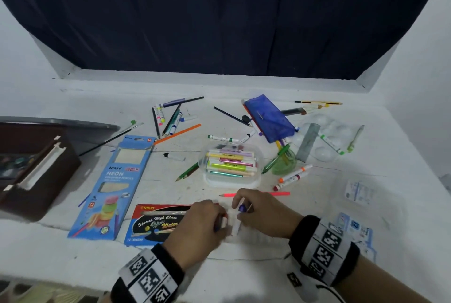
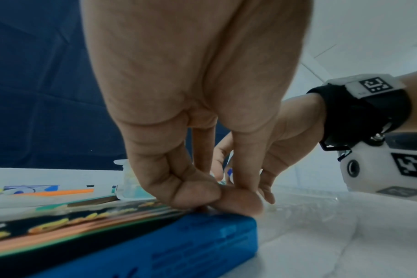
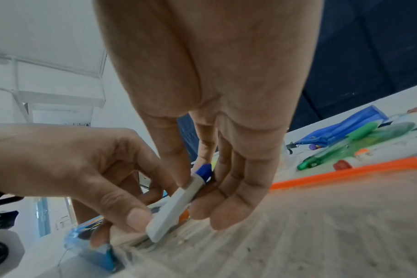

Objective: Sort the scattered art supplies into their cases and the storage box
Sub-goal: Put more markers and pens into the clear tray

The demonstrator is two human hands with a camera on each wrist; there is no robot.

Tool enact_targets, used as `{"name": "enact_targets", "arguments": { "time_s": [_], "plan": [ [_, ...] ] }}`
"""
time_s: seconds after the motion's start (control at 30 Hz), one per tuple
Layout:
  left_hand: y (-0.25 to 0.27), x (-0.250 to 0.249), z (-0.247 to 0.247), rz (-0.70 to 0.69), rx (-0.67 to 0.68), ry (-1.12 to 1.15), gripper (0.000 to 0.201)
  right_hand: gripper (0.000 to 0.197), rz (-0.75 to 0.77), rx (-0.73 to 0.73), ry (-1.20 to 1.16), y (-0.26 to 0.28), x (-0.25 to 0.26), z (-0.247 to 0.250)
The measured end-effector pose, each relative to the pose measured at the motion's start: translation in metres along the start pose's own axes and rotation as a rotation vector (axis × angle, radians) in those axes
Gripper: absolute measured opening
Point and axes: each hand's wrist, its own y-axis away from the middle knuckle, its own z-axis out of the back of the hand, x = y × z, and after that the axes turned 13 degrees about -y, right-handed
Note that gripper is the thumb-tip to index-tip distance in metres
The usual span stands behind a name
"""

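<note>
My right hand [image 1: 242, 209] pinches a white marker with a blue cap [image 1: 238, 217] between thumb and fingers, tilted down toward me. Its lower end sits at the open end of the red, black and blue water colour pen case [image 1: 156, 223]. In the right wrist view the marker [image 3: 176, 203] slants toward the case mouth, with my left thumb on its lower end. My left hand [image 1: 214, 219] is curled there and pinches the edge of the case [image 2: 202, 231]. A clear storage box [image 1: 207, 180] with several markers inside stands just beyond my hands.
A blue Ninso pencil box [image 1: 114, 185] lies left of the case, and a brown box [image 1: 36, 173] at the far left. Loose markers and pencils [image 1: 170, 119], a blue pouch [image 1: 268, 118], a green dish [image 1: 284, 164], a pink pencil [image 1: 275, 194] and a clear palette [image 1: 329, 131] are scattered behind.
</note>
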Motion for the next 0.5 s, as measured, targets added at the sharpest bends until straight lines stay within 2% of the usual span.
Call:
{"name": "enact_targets", "arguments": {
  "time_s": [0.17,0.37,0.5],
  "plan": [
    [0.004,0.001,-0.001,0.053,-0.011,0.079,0.023,0.014,-0.004,0.013,-0.007,-0.012,0.001,-0.002],
    [0.007,0.005,0.005,0.048,0.031,-0.04,0.029,0.024,0.022,-0.035,0.019,-0.018,0.0,-0.003],
    [0.005,0.004,0.008,0.045,0.059,-0.132,0.04,0.03,0.062,-0.055,0.06,-0.018,-0.001,-0.009]
  ]
}}
